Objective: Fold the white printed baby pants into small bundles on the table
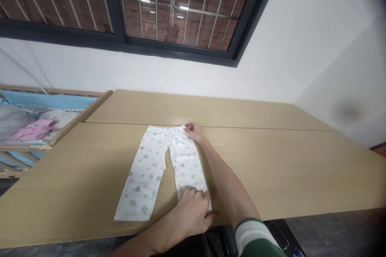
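Note:
A pair of small white children's pants (144,168) with a green and grey animal print lies flat on the table, waistband toward the wall and legs toward me. My right hand (194,131) pinches the right corner of the waistband. Near the hem of the right leg, my left hand (194,211) is closed on the fabric with its fingers curled. The left hand covers part of that hem, and its fingertips are hidden. My right arm extends along the outer side of the right leg.
The light wooden table (271,160) has a seam across it behind the pants. On the left stands a wooden crib (81,116) with blue lining, holding pink cloth (34,129) and pale bedding. A white wall and a dark-framed barred window (181,50) rise behind.

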